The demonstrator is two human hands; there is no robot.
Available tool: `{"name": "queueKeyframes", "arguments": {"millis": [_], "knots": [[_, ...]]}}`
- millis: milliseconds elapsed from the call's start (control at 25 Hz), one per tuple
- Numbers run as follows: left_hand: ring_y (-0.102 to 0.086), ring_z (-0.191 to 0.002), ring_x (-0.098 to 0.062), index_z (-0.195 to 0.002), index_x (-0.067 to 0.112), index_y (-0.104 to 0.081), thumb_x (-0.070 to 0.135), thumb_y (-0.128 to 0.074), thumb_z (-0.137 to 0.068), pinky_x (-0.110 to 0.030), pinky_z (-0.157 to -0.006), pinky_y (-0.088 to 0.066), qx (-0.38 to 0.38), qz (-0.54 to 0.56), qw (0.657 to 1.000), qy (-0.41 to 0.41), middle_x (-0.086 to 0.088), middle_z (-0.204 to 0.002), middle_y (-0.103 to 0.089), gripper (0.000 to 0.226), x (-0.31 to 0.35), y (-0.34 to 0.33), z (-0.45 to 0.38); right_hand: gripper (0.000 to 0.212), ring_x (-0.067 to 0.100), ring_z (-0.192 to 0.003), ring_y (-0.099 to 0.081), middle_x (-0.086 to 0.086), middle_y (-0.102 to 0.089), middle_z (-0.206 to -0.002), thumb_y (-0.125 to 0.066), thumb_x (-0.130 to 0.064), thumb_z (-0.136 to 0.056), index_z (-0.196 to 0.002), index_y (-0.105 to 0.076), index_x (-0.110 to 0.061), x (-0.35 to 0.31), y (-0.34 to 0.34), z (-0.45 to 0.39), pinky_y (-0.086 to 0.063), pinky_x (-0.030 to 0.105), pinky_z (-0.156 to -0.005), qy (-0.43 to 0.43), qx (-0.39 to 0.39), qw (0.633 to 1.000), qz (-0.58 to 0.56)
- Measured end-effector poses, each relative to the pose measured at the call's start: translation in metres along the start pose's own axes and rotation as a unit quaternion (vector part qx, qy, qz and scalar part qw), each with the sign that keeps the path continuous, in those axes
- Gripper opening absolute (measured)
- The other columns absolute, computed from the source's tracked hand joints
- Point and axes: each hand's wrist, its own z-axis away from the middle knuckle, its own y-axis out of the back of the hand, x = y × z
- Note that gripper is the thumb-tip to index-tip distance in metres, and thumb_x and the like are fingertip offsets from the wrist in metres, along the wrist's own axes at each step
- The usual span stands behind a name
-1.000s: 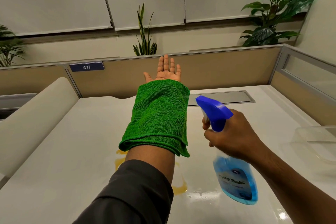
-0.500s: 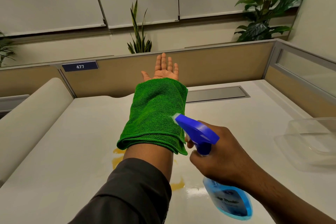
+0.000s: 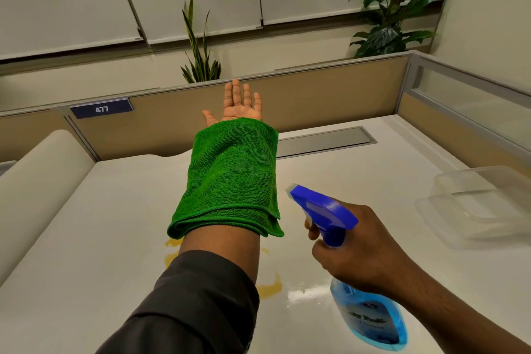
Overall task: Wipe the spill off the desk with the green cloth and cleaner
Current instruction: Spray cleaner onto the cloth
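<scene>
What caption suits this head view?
Green cloth draped over left forearm; right hand holds spray bottle above yellow spill.

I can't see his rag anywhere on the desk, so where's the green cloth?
In the head view, the green cloth lies folded over the outstretched left forearm, above the yellow spill, left of the spray bottle.

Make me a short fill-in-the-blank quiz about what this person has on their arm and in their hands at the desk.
1. The green cloth lies draped over the person's left ____.
2. The right hand grips a spray bottle filled with ____ liquid.
3. The left hand is held open with its ____ facing up.
4. The spill on the desk is ____ in colour.

Missing words: forearm; blue; palm; yellow
</scene>
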Motion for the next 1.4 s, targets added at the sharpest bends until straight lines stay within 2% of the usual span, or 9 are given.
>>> {"name": "queueKeyframes", "arguments": {"millis": [320, 520, 640, 800, 920, 1040, 1160, 1320, 1400], "knots": [[-0.029, -0.144, -0.029, -0.147, 0.009, -0.038, 0.07, -0.01, -0.091, -0.048, -0.108, -0.024, 0.008, 0.014, 1.0, -0.016, -0.01, -0.155, -0.037, 0.088, -0.009, 0.0, -0.001, 0.041, 0.011, -0.077, -0.069, -0.01, -0.068, -0.1, -0.075, 0.003, -0.076, -0.098, -0.06, -0.028, 0.044, 0.022, 0.013, -0.057, 0.018, -0.063, 0.002, 0.158, 0.983, -0.097], [-0.026, -0.145, -0.029, -0.147, 0.008, -0.036, 0.069, -0.01, -0.091, -0.048, -0.112, -0.02, 0.016, 0.021, 1.0, -0.003, -0.01, -0.156, -0.035, 0.087, -0.03, 0.013, -0.001, 0.033, 0.021, -0.083, -0.071, -0.002, -0.071, -0.107, -0.076, -0.007, -0.079, -0.093, -0.061, -0.032, 0.082, 0.05, 0.014, -0.059, 0.027, -0.072, -0.055, 0.231, 0.967, -0.09], [-0.024, -0.146, -0.028, -0.139, 0.007, -0.043, 0.069, -0.009, -0.091, -0.047, -0.114, -0.017, 0.02, 0.018, 1.0, 0.01, -0.009, -0.157, -0.033, 0.085, -0.047, 0.021, -0.003, 0.029, 0.02, -0.089, -0.07, -0.005, -0.071, -0.11, -0.078, -0.012, -0.079, -0.103, -0.065, -0.023, 0.109, 0.074, 0.02, -0.058, 0.031, -0.077, -0.087, 0.29, 0.95, -0.074], [-0.026, -0.145, -0.029, -0.128, 0.003, -0.049, 0.069, -0.01, -0.092, -0.049, -0.114, -0.017, 0.032, 0.008, 0.999, 0.027, -0.009, -0.156, -0.035, 0.084, -0.071, 0.032, -0.003, 0.031, 0.006, -0.09, -0.07, -0.017, -0.072, -0.104, -0.081, -0.014, -0.075, -0.094, -0.067, -0.035, 0.14, 0.118, 0.04, -0.058, 0.019, -0.074, -0.107, 0.374, 0.917, -0.091], [-0.026, -0.145, -0.029, -0.124, 0.003, -0.051, 0.069, -0.011, -0.092, -0.049, -0.113, -0.018, 0.035, 0.008, 0.998, 0.042, -0.01, -0.155, -0.036, 0.083, -0.086, 0.039, -0.004, 0.035, 0.011, -0.088, -0.07, -0.012, -0.073, -0.103, -0.081, -0.015, -0.076, -0.093, -0.066, -0.043, 0.165, 0.151, 0.058, -0.056, 0.025, -0.076, -0.116, 0.412, 0.9, -0.081], [-0.027, -0.144, -0.03, -0.128, 0.003, -0.051, 0.069, -0.014, -0.092, -0.051, -0.113, -0.018, 0.037, 0.016, 0.998, 0.05, -0.01, -0.154, -0.039, 0.084, -0.098, 0.044, -0.005, 0.034, 0.014, -0.085, -0.068, -0.016, -0.07, -0.096, -0.08, -0.018, -0.077, -0.101, -0.066, -0.036, 0.195, 0.182, 0.068, -0.054, 0.025, -0.075, -0.147, 0.45, 0.879, -0.051], [-0.028, -0.144, -0.03, -0.13, 0.003, -0.05, 0.069, -0.015, -0.092, -0.052, -0.112, -0.019, 0.042, 0.014, 0.997, 0.058, -0.011, -0.152, -0.041, 0.084, -0.107, 0.05, -0.005, 0.04, 0.019, -0.094, -0.067, -0.004, -0.068, -0.1, -0.08, -0.019, -0.077, -0.114, -0.064, -0.014, 0.228, 0.213, 0.076, -0.055, 0.032, -0.083, -0.188, 0.467, 0.863, -0.033], [-0.029, -0.143, -0.031, -0.131, 0.003, -0.05, 0.07, -0.015, -0.091, -0.053, -0.113, -0.018, 0.046, 0.003, 0.997, 0.059, -0.012, -0.151, -0.041, 0.086, -0.116, 0.056, -0.006, 0.032, 0.006, -0.076, -0.066, -0.01, -0.065, -0.083, -0.079, -0.018, -0.077, -0.102, -0.062, -0.03, 0.257, 0.253, 0.084, -0.053, 0.024, -0.075, -0.202, 0.494, 0.845, -0.02], [-0.031, -0.142, -0.031, -0.132, 0.003, -0.05, 0.07, -0.015, -0.091, -0.054, -0.111, -0.022, 0.048, -0.005, 0.997, 0.055, -0.012, -0.15, -0.043, 0.086, -0.117, 0.059, -0.007, 0.035, 0.008, -0.071, -0.063, -0.003, -0.062, -0.079, -0.078, -0.019, -0.077, -0.107, -0.061, -0.021, 0.273, 0.27, 0.084, -0.052, 0.022, -0.073, -0.215, 0.506, 0.835, 0.003]]}}
